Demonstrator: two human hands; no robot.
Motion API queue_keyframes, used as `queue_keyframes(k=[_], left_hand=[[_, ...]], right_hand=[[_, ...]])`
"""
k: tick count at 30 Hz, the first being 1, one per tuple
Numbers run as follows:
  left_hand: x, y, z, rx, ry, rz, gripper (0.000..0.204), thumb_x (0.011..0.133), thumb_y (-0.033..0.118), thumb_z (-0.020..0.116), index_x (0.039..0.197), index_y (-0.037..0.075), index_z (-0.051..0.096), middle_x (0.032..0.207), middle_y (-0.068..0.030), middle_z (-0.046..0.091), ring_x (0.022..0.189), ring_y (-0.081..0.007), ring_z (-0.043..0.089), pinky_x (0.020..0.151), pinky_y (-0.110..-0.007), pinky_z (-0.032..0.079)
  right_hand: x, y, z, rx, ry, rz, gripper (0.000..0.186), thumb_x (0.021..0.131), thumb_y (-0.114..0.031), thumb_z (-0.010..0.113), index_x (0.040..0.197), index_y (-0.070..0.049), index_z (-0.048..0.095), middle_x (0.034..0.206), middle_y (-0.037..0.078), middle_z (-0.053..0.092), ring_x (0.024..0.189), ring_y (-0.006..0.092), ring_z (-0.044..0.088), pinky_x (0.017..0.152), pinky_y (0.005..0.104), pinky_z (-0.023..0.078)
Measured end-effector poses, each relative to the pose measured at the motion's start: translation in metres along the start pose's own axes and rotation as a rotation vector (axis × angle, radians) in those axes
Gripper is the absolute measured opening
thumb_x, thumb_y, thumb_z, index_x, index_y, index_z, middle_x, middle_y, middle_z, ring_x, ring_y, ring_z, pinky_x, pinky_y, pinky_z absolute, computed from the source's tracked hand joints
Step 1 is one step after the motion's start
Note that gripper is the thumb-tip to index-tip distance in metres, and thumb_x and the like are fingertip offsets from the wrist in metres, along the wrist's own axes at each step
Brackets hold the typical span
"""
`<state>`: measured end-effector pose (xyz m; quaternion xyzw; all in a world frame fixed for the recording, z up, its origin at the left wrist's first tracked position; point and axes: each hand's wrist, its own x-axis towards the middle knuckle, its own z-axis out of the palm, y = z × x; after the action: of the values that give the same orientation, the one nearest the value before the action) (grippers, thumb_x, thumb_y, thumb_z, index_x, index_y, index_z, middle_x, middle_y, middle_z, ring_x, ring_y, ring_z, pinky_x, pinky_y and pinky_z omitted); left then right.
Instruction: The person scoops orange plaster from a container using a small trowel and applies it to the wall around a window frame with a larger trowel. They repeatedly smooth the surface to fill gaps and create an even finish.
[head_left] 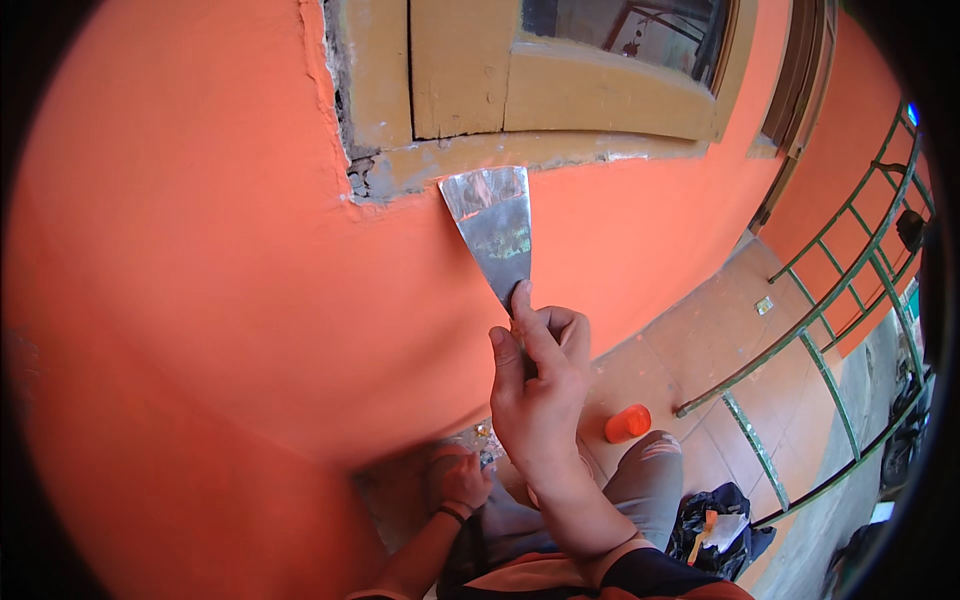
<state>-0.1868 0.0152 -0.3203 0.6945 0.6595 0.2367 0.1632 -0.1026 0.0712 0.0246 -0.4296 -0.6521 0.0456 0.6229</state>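
Observation:
My right hand (540,390) grips a putty knife (492,225), its handle mostly hidden in my fingers and its broad metal blade pointing up. One finger lies along the base of the blade. The blade's wide edge is at the lower edge of the tan window frame (560,148), where it meets the orange wall (400,330); pale smears mark the metal. Low down by my knee, my left hand (466,482) is closed, with a dark band at its wrist. What its curled fingers hold, if anything, I cannot make out.
Broken plaster (360,178) shows at the frame's lower left corner. An orange-red cup-like container (628,424) stands on the tiled floor (690,345). At right, a green metal ladder-like frame (765,360) slants across, with a black plastic bag (720,525) near its lower end.

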Motion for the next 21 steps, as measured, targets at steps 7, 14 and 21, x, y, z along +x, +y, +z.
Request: queue_keyframes(k=[7, 14, 21], left_hand=[[-0.001, -0.001, 0.002, 0.019, -0.024, -0.015, 0.030, 0.088, 0.034, 0.062, 0.097, 0.007, 0.055, 0.086, -0.0167, 0.064, 0.077, -0.0373, 0.066, 0.064, -0.050, 0.054], [-0.002, -0.008, 0.007, 0.068, 0.020, 0.047, 0.029, 0.089, 0.034, 0.061, 0.098, 0.007, 0.056, 0.086, -0.0164, 0.064, 0.076, -0.0373, 0.066, 0.063, -0.050, 0.054], [-0.002, 0.002, 0.000, 0.015, 0.098, -0.018, 0.030, 0.091, 0.037, 0.060, 0.096, 0.007, 0.056, 0.088, -0.0162, 0.064, 0.076, -0.0377, 0.066, 0.064, -0.049, 0.054]], right_hand=[[-0.003, -0.003, -0.005, 0.053, -0.012, 0.020, 0.052, 0.085, 0.005, 0.069, 0.135, -0.007, 0.060, 0.095, 0.013, 0.051, 0.078, 0.0226, 0.054, 0.063, 0.0320, 0.047], [-0.010, -0.003, 0.004, 0.031, -0.009, -0.013, 0.053, 0.085, 0.005, 0.069, 0.136, -0.008, 0.059, 0.098, 0.014, 0.051, 0.078, 0.0222, 0.054, 0.064, 0.0315, 0.047], [-0.020, 0.008, -0.013, 0.061, -0.016, 0.039, 0.045, 0.088, 0.003, 0.068, 0.132, -0.005, 0.062, 0.097, 0.011, 0.051, 0.079, 0.0202, 0.051, 0.069, 0.0302, 0.046]])
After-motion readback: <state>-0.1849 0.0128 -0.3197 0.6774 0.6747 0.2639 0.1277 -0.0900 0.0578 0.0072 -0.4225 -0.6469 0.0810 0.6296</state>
